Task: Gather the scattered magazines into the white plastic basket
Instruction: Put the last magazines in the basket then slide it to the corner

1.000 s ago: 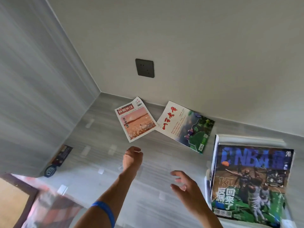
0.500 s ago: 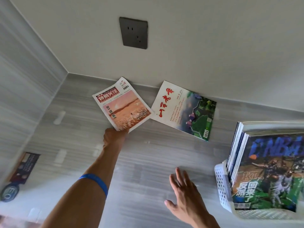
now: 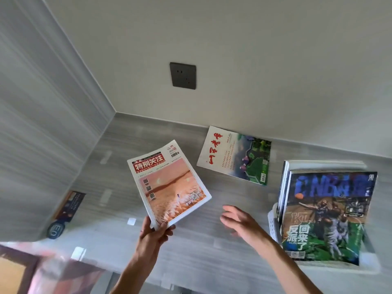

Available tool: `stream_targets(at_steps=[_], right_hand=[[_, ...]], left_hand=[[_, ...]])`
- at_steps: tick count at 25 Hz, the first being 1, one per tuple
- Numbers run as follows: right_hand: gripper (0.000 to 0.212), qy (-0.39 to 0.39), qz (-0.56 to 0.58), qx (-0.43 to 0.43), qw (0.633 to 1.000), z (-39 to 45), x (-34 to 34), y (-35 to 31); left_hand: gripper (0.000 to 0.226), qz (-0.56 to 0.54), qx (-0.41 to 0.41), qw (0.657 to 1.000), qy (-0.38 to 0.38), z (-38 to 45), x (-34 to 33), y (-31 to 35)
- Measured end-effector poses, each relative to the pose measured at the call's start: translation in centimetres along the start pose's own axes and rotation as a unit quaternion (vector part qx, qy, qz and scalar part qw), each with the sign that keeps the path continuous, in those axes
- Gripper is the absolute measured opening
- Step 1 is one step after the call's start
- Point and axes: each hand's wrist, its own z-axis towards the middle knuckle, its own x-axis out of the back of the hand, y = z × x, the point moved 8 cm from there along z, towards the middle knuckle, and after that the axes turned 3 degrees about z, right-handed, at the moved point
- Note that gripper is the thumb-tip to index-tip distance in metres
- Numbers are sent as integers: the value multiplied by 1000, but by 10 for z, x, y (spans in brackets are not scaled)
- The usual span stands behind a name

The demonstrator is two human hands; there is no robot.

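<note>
Left of the left hand [image 3: 156, 231], a dark card [image 3: 69, 205] and round tag [image 3: 55, 230] are too blurred to read. Right of the right hand [image 3: 240, 219], stacked magazines [image 3: 326, 213] hide most of the basket [image 3: 273, 224]. Both forearms are cut off at the bottom edge.

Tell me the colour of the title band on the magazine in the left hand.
Red with white characters, seen in the head view.

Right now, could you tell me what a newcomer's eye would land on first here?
Probably the pink magazine, held up mid-frame by its lower corner in the left hand. Next, the basketball magazine topping the stack in the white basket at right. A green magazine lies by the wall, and the right hand hovers open.
</note>
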Motion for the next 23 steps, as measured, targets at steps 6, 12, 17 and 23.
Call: stream_targets(at_steps=[6, 12, 17, 23], right_hand=[[38, 43, 199, 118, 972, -74, 72, -63], [39, 146, 166, 150, 964, -149, 209, -21], [27, 300, 91, 186, 931, -167, 301, 6], [29, 299, -41, 104, 948, -139, 312, 55]], left_hand=[[42, 165, -96, 967, -168, -80, -115, 15], [24, 209, -236, 936, -157, -104, -272, 23], [15, 391, -323, 854, -117, -101, -367, 21], [5, 532, -233, 811, -68, -79, -360, -32]])
